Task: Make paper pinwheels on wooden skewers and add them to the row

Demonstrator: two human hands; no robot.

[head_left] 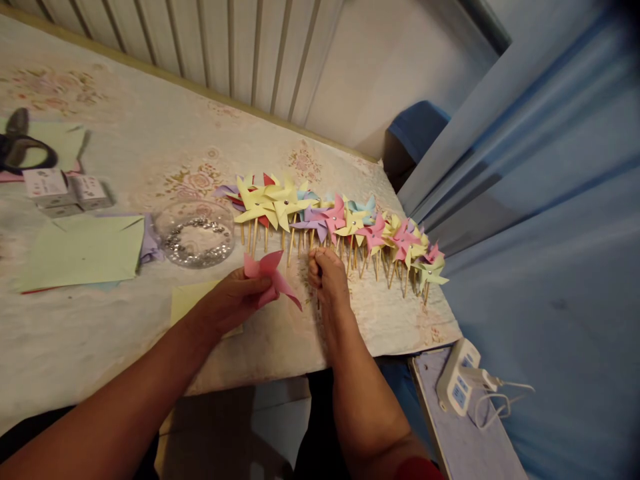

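Observation:
Between the thumb and fingers of my left hand (pixel 235 300) is a pink paper pinwheel (pixel 270 273), its blades curled inward. My right hand (pixel 330 277) is closed in a fist just to the right of it, with a thin wooden stick (pixel 319 303) showing below the fingers; most of the stick is hidden. Behind both hands lies a long row of finished paper pinwheels (pixel 353 223) on wooden sticks, in yellow, pink, purple, blue, red and green. A yellow paper sheet (pixel 190 299) lies partly under my left hand.
A clear round dish (pixel 199 233) holds small shiny metal pieces. Left of it are stacked green paper squares (pixel 83 250), small printed boxes (pixel 65 190) and black-handled scissors (pixel 23 147). A white power strip (pixel 459 377) sits beyond the table's right edge, beside a blue curtain (pixel 545 220).

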